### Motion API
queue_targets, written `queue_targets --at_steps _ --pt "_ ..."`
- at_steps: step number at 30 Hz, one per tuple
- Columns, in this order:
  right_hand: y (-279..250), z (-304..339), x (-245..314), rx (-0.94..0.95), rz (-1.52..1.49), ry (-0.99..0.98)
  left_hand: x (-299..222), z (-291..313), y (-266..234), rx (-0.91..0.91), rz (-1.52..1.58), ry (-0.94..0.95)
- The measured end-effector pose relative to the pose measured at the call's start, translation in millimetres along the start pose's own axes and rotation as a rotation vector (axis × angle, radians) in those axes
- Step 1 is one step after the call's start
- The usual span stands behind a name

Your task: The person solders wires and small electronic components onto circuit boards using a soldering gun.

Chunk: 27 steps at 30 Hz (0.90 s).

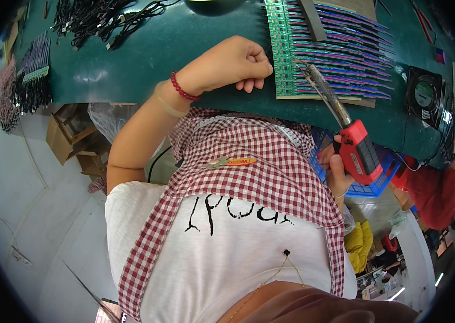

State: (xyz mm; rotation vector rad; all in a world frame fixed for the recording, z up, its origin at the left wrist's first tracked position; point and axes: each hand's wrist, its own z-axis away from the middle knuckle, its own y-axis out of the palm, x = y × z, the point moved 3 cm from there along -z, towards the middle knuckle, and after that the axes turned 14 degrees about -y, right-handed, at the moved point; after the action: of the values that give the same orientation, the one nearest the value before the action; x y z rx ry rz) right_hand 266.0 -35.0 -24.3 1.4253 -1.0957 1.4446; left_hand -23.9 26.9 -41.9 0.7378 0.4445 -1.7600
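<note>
My right hand grips a soldering gun with a red and black handle. Its long metal barrel slants up and left, and the tip is over a green circuit board panel with rows of small boards. Thin multicoloured wires run from the panel toward the right. Beside the panel's left edge is my left hand, closed with thumb and fingers drawn together; whatever they may hold is hidden. A grey bar lies across the wires.
Black cables are heaped at the table's far left, with more wired boards at its left edge. A black fan stands on the right. Below the table edge is a blue crate; another person in a red sleeve is at right.
</note>
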Motion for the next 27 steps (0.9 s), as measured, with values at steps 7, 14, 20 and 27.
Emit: queue_targets --at_steps 7,14,20,27 --pt "-1 -12 8 -0.083 -0.042 -0.078 -54 14 -68 -0.948 -0.716 0.454" --pt "4 -15 12 -0.062 -0.058 -0.173 -65 -29 -103 -1.107 -1.17 0.365" --pt "5 -20 14 -0.098 -0.095 -0.188 -62 -27 -109 -1.061 -1.172 0.332" --pt "21 -40 25 -0.092 -0.215 -0.251 -57 27 -62 -1.024 -0.592 0.503"
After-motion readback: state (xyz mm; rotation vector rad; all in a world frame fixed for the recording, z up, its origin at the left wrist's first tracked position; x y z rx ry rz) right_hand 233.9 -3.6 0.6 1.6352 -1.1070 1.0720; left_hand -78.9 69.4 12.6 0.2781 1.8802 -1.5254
